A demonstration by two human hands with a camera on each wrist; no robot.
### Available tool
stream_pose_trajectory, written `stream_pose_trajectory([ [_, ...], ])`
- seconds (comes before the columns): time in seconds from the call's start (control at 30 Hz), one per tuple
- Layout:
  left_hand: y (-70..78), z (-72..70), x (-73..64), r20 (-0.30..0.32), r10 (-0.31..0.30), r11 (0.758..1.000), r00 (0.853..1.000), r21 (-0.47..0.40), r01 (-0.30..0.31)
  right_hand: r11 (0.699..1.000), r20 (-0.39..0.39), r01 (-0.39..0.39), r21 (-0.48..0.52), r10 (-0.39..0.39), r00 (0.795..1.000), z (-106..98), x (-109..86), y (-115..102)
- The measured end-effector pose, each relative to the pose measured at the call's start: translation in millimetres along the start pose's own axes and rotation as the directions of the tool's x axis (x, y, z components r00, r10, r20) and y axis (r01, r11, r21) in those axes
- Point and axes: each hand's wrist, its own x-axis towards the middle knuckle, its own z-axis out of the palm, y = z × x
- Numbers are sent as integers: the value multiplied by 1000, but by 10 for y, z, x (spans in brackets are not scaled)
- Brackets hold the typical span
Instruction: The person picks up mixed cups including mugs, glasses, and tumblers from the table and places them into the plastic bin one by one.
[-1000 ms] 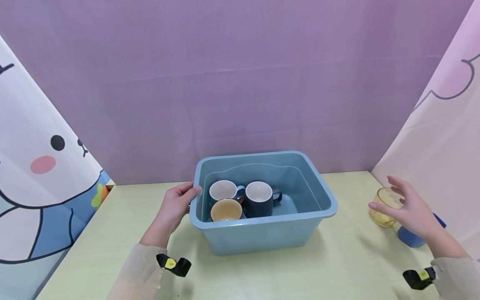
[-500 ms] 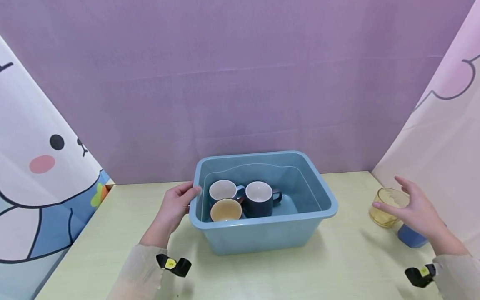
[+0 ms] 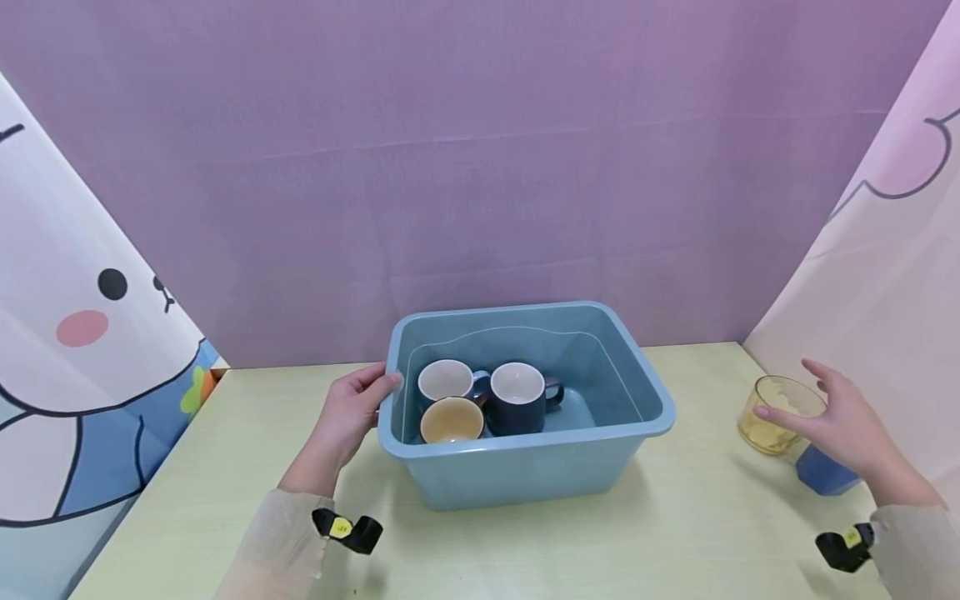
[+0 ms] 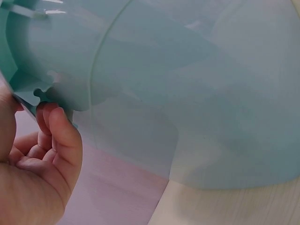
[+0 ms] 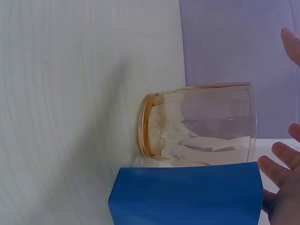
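Observation:
A blue plastic basin [image 3: 517, 471] stands on the table, and my left hand [image 3: 352, 412] grips its left rim. In the left wrist view, the curled fingers [image 4: 65, 136] hook under that rim. Inside the basin sit a white-lined mug [image 3: 446, 380], a tan-lined cup [image 3: 452, 421] and a dark mug [image 3: 519, 404]. Over at the right, my right hand [image 3: 851, 421] hovers with thumb and fingers spread, apparently apart from anything. Close to it stand an amber glass cup [image 3: 767, 433] and a blue angular cup [image 3: 821, 471], partly hidden by the hand; both also show in the right wrist view.
A purple curtain [image 3: 480, 167] hangs behind the pale table [image 3: 697, 533]. Printed cloth panels close in the left side [image 3: 82, 333] and the right side [image 3: 892, 333]. The basin's right half shows bare floor.
My right hand has shifted slightly right, uncovering more of the amber glass. My left hand, the basin and the cups in it stay as they were.

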Motion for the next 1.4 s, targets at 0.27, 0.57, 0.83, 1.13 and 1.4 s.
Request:
stream_pose_trajectory([
  [0.27,-1,-2,2,-2,1,1000,1000,1,-1,999,14,-17,-28,17,1000,0,17,32],
  [0.57,7,-1,0,-2,-4,1000,1000,-8,4,996,78,-52,-78,58,995,-8,31,61],
  [0.83,13,3,2,-6,-11,1000,1000,-5,11,989,151,-70,-127,89,984,0,58,87],
  [1.13,10,8,0,-6,-11,1000,1000,-6,11,983,148,-69,-173,95,984,29,69,124],
  [1.4,10,7,2,-7,2,1000,1000,-4,-2,974,111,-71,-216,96,989,52,74,148],
])
